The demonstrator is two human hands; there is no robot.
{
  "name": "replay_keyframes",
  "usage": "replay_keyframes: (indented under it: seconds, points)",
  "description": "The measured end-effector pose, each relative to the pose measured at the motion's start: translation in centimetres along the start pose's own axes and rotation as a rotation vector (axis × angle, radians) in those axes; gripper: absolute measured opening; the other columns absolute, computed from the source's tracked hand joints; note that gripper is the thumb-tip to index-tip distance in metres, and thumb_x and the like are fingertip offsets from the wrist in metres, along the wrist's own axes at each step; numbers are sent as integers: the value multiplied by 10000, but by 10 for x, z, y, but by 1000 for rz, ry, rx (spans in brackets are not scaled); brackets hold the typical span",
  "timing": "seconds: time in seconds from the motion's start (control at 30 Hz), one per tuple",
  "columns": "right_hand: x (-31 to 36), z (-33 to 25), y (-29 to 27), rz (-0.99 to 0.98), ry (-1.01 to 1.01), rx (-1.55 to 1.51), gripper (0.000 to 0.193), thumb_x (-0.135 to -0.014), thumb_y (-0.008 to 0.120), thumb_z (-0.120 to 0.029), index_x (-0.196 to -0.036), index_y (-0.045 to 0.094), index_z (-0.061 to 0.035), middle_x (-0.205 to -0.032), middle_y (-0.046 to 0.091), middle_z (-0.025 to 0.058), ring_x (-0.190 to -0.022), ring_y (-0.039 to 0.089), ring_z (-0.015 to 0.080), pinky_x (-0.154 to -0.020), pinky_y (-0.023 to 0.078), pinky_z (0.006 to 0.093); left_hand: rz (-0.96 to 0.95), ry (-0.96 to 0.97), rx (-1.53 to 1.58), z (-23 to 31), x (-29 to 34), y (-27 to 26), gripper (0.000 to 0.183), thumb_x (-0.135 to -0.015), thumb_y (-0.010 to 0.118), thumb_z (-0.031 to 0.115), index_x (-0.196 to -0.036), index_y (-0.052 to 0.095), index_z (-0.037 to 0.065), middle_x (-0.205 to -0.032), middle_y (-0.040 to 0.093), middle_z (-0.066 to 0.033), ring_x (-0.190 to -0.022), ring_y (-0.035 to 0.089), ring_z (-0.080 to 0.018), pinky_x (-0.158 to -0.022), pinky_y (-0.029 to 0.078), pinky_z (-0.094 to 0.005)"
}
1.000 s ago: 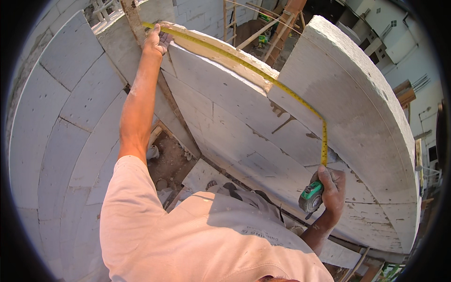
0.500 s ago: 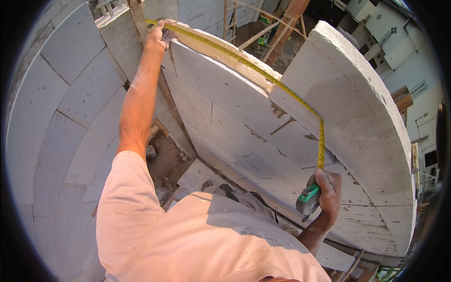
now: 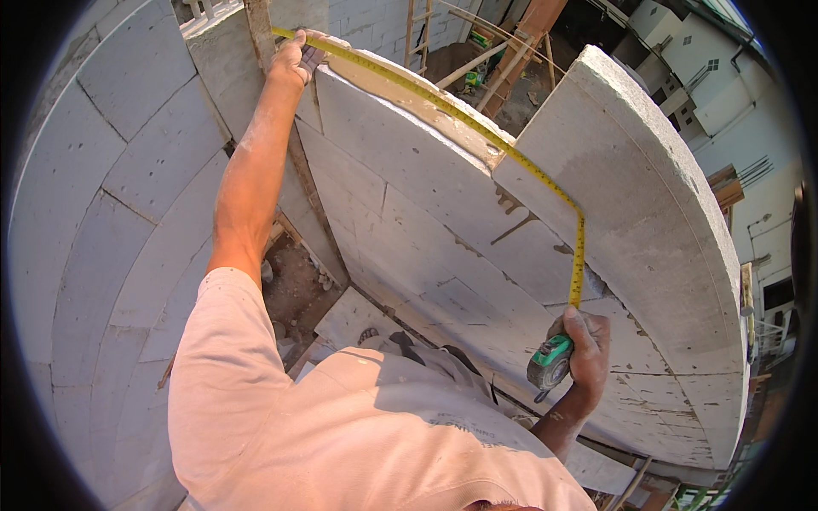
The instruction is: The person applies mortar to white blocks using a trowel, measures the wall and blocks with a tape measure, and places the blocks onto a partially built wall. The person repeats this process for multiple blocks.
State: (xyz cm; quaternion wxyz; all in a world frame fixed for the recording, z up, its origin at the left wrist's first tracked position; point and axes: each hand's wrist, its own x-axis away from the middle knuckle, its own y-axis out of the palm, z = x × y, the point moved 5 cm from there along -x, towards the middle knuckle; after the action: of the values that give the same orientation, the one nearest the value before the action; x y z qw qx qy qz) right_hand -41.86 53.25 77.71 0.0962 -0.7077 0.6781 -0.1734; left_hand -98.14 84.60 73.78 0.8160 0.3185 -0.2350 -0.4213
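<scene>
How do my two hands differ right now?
The left hand is stretched out high, pinning the yellow tape end at the wall's far top corner. The right hand stays low and close, gripping the green tape case. Both hold the same tape.

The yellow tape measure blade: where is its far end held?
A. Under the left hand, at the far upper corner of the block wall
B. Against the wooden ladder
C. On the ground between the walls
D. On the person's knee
A: the left hand presses the yellow tape blade onto the block wall top, while the right hand holds the green case.
</scene>
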Motion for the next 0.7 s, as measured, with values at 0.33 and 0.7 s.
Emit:
replay_keyframes:
  seconds: [0.33,0.7]
  points:
    - [4,5,16,15,-9,-95,445,-942,559,-304,-629,614,7,-528,551,48,-425,478,109,-447,369,263,1,-16,2,2,0,0,215,-995,529,187,-1049,565,-18,-981,677,-163,-881,691,-296,-789,629,-427]
    - [5,5,21,-12,9,-112,455,-937,574,-336,-651,636,12,-558,559,19,-498,469,85,-484,331,258,-41,-8,-3,1,0,2,207,-992,534,182,-1034,561,-20,-972,673,-169,-860,695,-294,-771,638,-408]
